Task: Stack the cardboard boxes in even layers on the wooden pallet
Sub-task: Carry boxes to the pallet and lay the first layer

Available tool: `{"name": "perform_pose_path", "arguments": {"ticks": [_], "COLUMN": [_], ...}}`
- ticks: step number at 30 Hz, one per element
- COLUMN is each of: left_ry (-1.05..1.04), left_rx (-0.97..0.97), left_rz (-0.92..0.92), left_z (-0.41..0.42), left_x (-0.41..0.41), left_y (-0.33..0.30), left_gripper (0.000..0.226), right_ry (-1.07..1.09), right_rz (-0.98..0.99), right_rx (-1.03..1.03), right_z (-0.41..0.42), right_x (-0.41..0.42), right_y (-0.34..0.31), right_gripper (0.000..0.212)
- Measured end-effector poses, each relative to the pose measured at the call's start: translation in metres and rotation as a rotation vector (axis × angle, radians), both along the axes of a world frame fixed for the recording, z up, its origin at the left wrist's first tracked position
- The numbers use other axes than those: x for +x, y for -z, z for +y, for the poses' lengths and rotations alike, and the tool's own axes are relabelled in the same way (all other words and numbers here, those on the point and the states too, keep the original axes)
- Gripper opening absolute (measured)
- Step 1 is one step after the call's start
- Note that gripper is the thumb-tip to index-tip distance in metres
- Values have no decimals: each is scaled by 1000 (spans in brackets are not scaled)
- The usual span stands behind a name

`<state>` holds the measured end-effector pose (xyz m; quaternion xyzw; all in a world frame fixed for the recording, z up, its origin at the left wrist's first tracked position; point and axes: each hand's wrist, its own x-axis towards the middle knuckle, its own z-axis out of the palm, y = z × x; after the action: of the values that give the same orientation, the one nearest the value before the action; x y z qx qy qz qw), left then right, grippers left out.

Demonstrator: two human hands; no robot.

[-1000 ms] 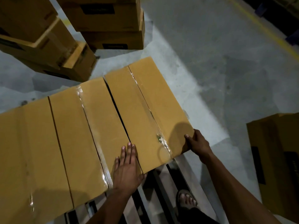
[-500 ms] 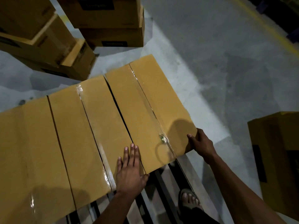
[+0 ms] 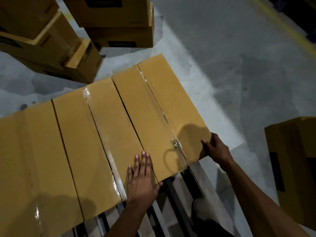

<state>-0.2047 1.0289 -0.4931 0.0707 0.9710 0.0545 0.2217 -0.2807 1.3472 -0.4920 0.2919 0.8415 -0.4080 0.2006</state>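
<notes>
Three taped cardboard boxes lie side by side on the wooden pallet [image 3: 177,194], whose slats show below their near edges. The rightmost box [image 3: 159,106] is the one I touch. My left hand [image 3: 142,178] lies flat, fingers straight, on its near left corner, over the seam with the middle box [image 3: 95,139]. My right hand [image 3: 216,148] grips its near right corner, thumb on top and fingers down the side. A third box [image 3: 25,168] fills the left.
Further cardboard boxes are piled on the concrete floor at the top left [image 3: 51,45] and top centre [image 3: 118,23]. Another box [image 3: 295,168] stands at the right edge. My sandalled foot [image 3: 203,209] is by the pallet. A yellow floor line [image 3: 287,28] runs at top right.
The rightmost box has shifted slightly right and toward me with both hands on it. My right hand's thumb now lies over the top corner.
</notes>
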Motion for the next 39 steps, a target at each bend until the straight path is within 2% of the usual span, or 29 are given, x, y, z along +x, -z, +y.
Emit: {"name": "perform_pose_path", "arguments": {"ticks": [19, 24, 29, 32, 36, 39], "left_ry": [31, 50, 79, 55, 17, -1], "left_rx": [-19, -20, 51, 121, 191, 231], "left_rz": [-38, -47, -57, -45, 3, 42], "left_z": [0, -2, -9, -20, -39, -53], "left_x": [-2, -1, -1, 2, 12, 24], "left_y": [-12, -12, -16, -20, -33, -49], "left_gripper": [116, 118, 117, 116, 113, 111], "right_ry": [-64, -52, 40, 38, -27, -20], "right_rz": [-49, 32, 70, 65, 89, 107], "right_rx": [-22, 128, 132, 131, 124, 93], "right_z": [6, -8, -36, -52, -70, -92], "right_x": [0, 2, 17, 33, 60, 84], "right_y": [-5, -2, -9, -19, -42, -71], "right_gripper": [57, 56, 83, 89, 85, 74]}}
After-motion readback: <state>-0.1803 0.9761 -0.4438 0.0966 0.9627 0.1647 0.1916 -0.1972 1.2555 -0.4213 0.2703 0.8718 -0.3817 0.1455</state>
